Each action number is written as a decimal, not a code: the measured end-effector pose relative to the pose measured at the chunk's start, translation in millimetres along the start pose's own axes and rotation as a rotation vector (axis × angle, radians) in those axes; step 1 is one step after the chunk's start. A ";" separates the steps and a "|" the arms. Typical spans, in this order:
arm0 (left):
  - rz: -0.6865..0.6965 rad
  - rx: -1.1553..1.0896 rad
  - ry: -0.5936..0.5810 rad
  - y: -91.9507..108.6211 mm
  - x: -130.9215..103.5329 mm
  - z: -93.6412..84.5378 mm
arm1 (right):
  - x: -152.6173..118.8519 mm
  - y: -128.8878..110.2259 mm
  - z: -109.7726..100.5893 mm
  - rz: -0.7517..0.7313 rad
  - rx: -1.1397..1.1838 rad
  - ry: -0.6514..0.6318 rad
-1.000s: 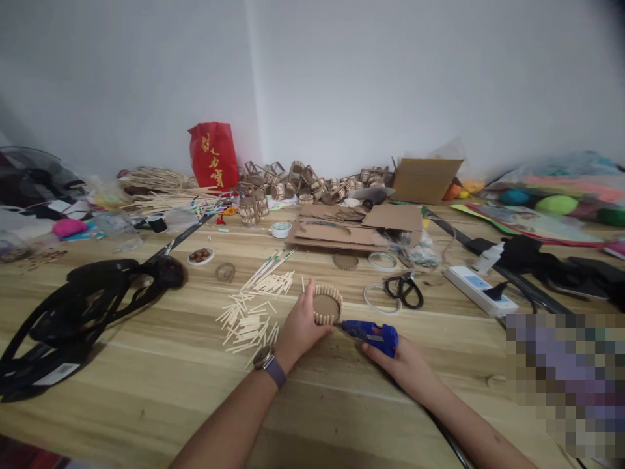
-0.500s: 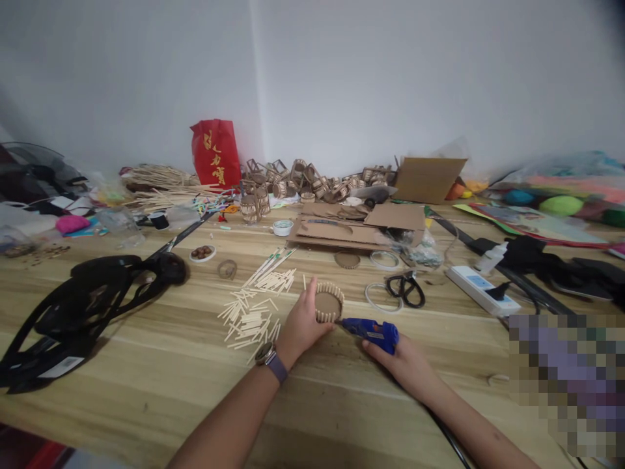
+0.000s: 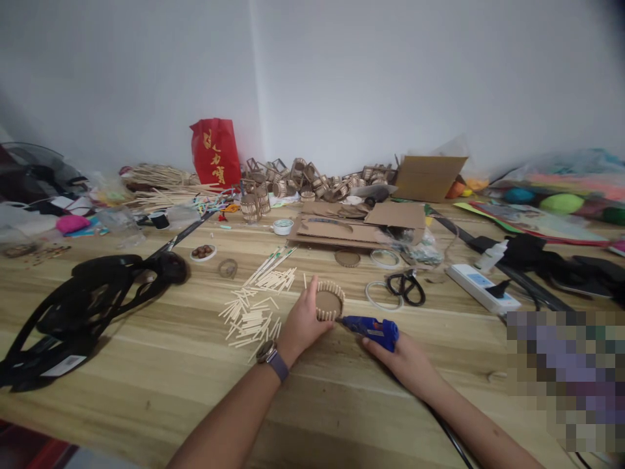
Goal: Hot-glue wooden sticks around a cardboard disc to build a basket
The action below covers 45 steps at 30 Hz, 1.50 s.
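My left hand [image 3: 303,320] grips the left side of a round cardboard disc [image 3: 328,303] edged with short upright wooden sticks. In my right hand [image 3: 398,355] is a blue glue gun [image 3: 374,331], its tip touching or very near the disc's lower right rim. Left of my left hand lies a loose pile of short pale sticks [image 3: 252,322], with longer green-marked sticks [image 3: 267,262] behind it. The finger contact on the far side of the disc is partly hidden.
Black scissors [image 3: 406,288] and a white ring [image 3: 383,296] lie right of the disc. Cardboard sheets [image 3: 336,232] are behind. A black strap object [image 3: 92,306] is at left, a power strip [image 3: 483,290] at right. Small stick baskets [image 3: 322,185] line the wall.
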<state>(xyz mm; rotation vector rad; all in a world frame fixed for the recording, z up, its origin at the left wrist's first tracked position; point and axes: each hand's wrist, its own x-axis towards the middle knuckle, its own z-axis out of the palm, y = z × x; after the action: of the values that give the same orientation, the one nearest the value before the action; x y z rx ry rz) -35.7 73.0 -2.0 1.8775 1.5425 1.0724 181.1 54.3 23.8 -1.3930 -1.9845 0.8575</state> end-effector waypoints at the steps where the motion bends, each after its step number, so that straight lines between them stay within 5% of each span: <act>1: -0.003 0.000 0.000 -0.2 0.1 0.1 | 0.0 0.3 0.1 0.002 -0.004 0.002; 37: -0.006 -0.020 0.005 1.1 -0.7 -0.1 | 0.4 0.7 0.5 0.006 0.029 0.002; 41: 0.001 -0.049 0.002 0.8 -0.1 -0.7 | -0.5 2.7 -4.0 0.088 0.140 0.061; 45: -0.012 -0.055 -0.024 -0.2 0.2 0.1 | 0.2 14.0 -15.2 0.324 0.430 0.150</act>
<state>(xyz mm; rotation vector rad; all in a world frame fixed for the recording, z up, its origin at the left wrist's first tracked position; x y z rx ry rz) -35.8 73.3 -2.1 1.8359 1.4940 1.0724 200.7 60.8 22.8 -1.4831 -1.3762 1.2015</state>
